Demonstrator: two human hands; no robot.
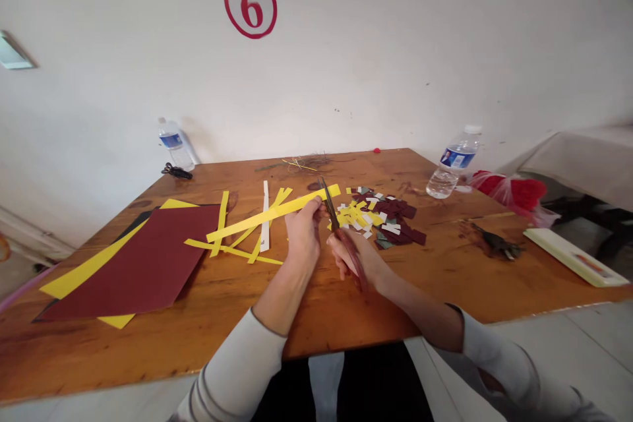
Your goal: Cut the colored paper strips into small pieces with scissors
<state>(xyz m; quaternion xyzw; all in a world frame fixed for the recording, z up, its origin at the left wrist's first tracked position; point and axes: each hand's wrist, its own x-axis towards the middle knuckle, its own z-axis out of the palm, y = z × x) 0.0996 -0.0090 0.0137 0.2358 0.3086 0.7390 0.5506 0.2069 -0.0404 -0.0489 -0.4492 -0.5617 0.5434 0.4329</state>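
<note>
My left hand (pixel 304 229) pinches a long yellow paper strip (pixel 262 216) near its right end. A pair of scissors (pixel 350 252) with reddish-brown handles is gripped in my right hand (pixel 359 256). Its blades cross the strip just right of my left fingertips. To the right of the blades lies a heap of small cut paper pieces (pixel 401 214) in yellow, white, maroon and grey-green. Several more yellow strips (pixel 247 253) and one white strip (pixel 266 217) lie on the table left of my left hand.
Maroon and yellow paper sheets (pixel 143 264) are stacked on the wooden table (pixel 198 349) at left. Water bottles stand at the back left (pixel 177 145) and right (pixel 452 165). A black object (pixel 497 242), a pale case (pixel 573 256) and bagged red material (pixel 514 191) lie at right.
</note>
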